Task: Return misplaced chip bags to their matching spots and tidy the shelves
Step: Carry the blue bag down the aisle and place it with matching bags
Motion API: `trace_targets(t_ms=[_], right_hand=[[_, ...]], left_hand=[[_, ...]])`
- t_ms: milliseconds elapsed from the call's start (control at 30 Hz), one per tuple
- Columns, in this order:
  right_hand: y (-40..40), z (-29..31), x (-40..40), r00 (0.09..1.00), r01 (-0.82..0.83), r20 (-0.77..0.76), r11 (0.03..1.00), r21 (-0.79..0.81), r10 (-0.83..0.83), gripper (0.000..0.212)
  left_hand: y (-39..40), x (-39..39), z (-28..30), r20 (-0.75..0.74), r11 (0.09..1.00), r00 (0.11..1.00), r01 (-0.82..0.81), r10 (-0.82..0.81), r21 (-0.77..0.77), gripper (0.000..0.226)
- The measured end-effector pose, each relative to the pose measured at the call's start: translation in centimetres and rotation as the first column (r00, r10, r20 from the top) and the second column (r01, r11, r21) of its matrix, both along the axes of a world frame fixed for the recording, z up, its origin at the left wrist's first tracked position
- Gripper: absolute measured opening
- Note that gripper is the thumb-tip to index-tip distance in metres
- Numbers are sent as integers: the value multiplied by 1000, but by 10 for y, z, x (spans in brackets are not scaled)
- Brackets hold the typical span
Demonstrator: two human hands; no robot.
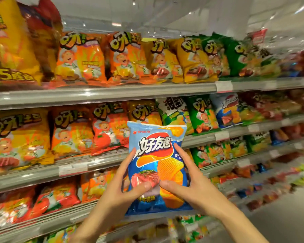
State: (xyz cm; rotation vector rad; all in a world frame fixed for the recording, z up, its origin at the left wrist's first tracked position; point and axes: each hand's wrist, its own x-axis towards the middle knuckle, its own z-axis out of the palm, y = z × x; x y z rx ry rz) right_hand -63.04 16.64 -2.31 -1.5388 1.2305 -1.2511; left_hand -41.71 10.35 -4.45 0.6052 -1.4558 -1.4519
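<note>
Now: blue bag [157, 165] held off the shelf.
Grip: left hand [119, 193], right hand [194, 186] both pinch its lower half.
Next: likely carry rightward to the blue bags [225, 111].

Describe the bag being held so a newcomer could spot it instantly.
Start at the long snack shelves that fill the view, then look centre-bottom, where the left hand and right hand grip a blue chip bag. Unlike the orange and yellow bags behind it, it shows ridged chips and steak.
</note>
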Motion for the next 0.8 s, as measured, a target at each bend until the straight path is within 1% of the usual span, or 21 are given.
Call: trace_targets(t_ms=[67, 200, 267, 433, 533, 600, 700, 800], right_hand=[[8, 1, -39, 999, 40, 23, 999, 21, -41, 97], [21, 3, -112, 991, 135, 12, 991, 21, -135, 97], [27, 4, -144, 983, 184, 25, 983, 31, -184, 94], [26, 7, -223, 957, 287, -55, 957, 46, -284, 95], [13, 7, -272, 939, 334, -111, 941, 55, -326, 94], [-1, 7, -306, 928, 360, -129, 931, 58, -350, 91], [-29, 10, -356, 920, 368, -164, 929, 47, -357, 87], [-53, 11, -403, 918, 370, -161, 929, 14, -363, 88]], left_hand=[[1, -42, 1, -6, 998, 998, 61, -60, 34, 87], [-1, -121, 5, -23, 977, 983, 184, -182, 112, 98], [-6, -159, 7, -14, 970, 977, 213, -213, 116, 89], [-31, -248, 4, 46, 960, 960, 275, -278, 58, 77], [-51, -302, -1, 116, 949, 944, 313, -308, -30, 84], [-69, -339, -6, 145, 942, 936, 332, -321, -59, 80], [-96, -389, -6, 218, 944, 931, 318, -293, -90, 80], [-116, -433, 1, 247, 951, 939, 278, -240, -134, 76]])
